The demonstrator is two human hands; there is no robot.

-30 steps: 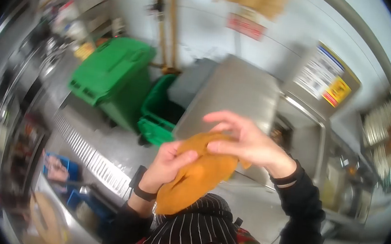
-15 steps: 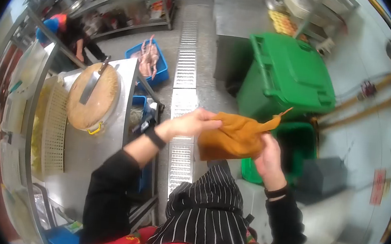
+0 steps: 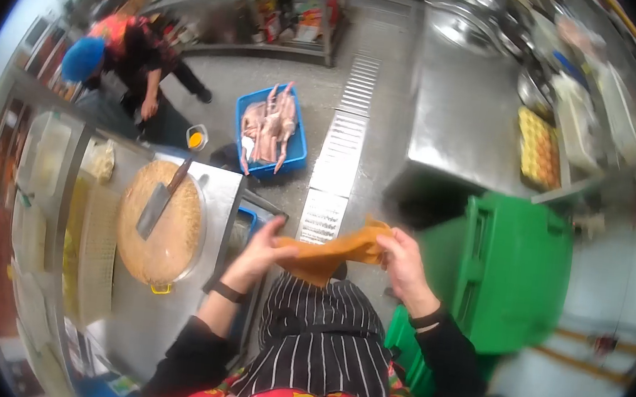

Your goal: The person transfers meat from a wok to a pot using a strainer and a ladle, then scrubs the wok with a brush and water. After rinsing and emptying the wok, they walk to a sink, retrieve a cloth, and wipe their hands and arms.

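Note:
An orange-brown cloth (image 3: 332, 253) is stretched between my two hands in front of the striped apron. My left hand (image 3: 256, 255) grips its left end, with the thumb along the edge. At the other end, the fingers of my right hand (image 3: 405, 272) are closed on a bunched corner. The cloth hangs in the air over the floor and sags in the middle.
On the left, a cleaver (image 3: 163, 199) lies on a round chopping board (image 3: 150, 247). A blue crate (image 3: 299, 158) of poultry carcasses is on the floor. A green bin (image 3: 515, 273) stands at right. Another person (image 3: 135, 55) bends at far left.
The cloth has moved left and is now pulled out sideways between my hands. My view has swung, showing more of the floor crate and the other person.

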